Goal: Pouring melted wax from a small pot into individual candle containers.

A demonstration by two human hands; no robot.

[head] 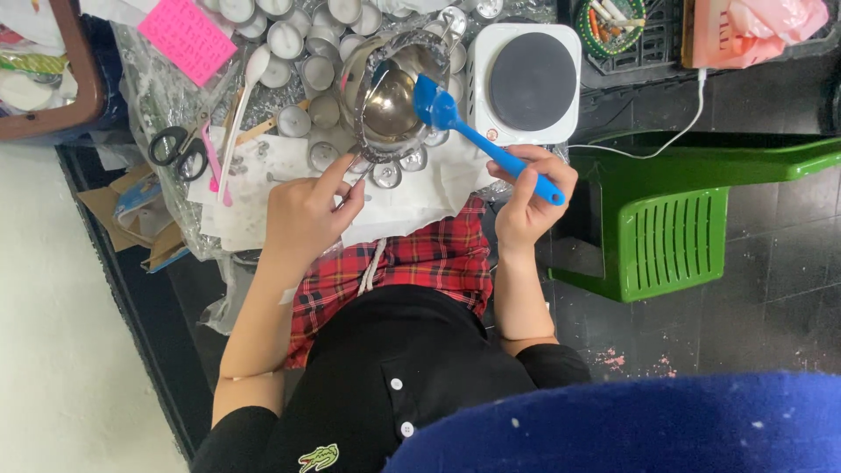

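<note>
the right hand (526, 197) gripped a blue spatula (477, 140) in the steel pitcher (390, 96) whose handle the left hand (307, 215) pinched, so hard scraping risked tipping it onto the cups (293, 39) beyond.

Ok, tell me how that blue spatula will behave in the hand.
The blue spatula probably feels light: the right hand lifts it by the handle end alone. Its broad head looks like soft silicone, so likely bendy. The smooth handle may be slippery if greasy.

Black shirt (385, 377) — red plaid shorts (420, 263).
</note>
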